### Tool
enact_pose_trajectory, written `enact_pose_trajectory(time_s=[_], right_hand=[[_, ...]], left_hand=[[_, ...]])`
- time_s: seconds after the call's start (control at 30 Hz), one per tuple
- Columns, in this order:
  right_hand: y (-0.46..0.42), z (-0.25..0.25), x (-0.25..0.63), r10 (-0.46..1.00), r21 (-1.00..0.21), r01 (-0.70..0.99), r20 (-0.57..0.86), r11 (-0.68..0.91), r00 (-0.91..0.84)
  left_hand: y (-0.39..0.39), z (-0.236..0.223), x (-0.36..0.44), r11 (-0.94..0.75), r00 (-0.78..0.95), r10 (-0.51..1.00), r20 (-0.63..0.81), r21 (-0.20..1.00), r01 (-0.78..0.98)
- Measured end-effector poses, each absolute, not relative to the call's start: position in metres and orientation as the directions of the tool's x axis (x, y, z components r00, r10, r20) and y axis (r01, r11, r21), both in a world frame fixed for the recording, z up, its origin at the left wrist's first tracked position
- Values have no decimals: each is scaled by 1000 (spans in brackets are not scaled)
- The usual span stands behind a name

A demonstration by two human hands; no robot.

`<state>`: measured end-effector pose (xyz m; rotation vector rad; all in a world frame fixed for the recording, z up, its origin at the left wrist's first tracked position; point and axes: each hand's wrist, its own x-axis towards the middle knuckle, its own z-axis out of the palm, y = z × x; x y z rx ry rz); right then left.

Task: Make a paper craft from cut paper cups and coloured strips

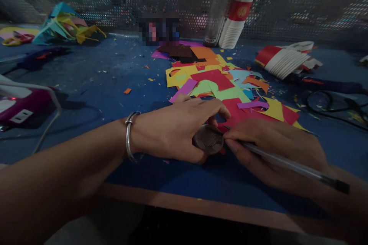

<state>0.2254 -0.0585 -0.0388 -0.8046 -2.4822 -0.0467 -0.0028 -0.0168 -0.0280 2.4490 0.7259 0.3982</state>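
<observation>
My left hand [178, 128], with a silver bangle [130, 136] on the wrist, curls its fingers round a round bronze-coloured disc [209, 139] and presses it onto a red sheet of paper [240, 113] on the blue table [115, 80]. Beside it, my right hand [273, 147] pinches a clear pen [290, 164], whose tip touches the disc's right edge. Part of the red paper is hidden beneath both hands.
A heap of coloured paper scraps [212, 78] lies just beyond the hands. Behind it stand a clear bottle [220, 7] and a stack of paper cups [237, 21]; more cups [287, 61] lie on their side at the right. Folded paper shapes [66, 25] sit far left, black cables [330, 105] right.
</observation>
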Motion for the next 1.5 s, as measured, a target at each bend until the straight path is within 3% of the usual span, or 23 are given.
enact_pose_trajectory(time_s=[1.5], right_hand=[[-56, -38, 227, 523, -150, 526, 500, 837, -690]], left_hand=[[-16, -27, -3, -698, 812, 575, 97, 577, 425]])
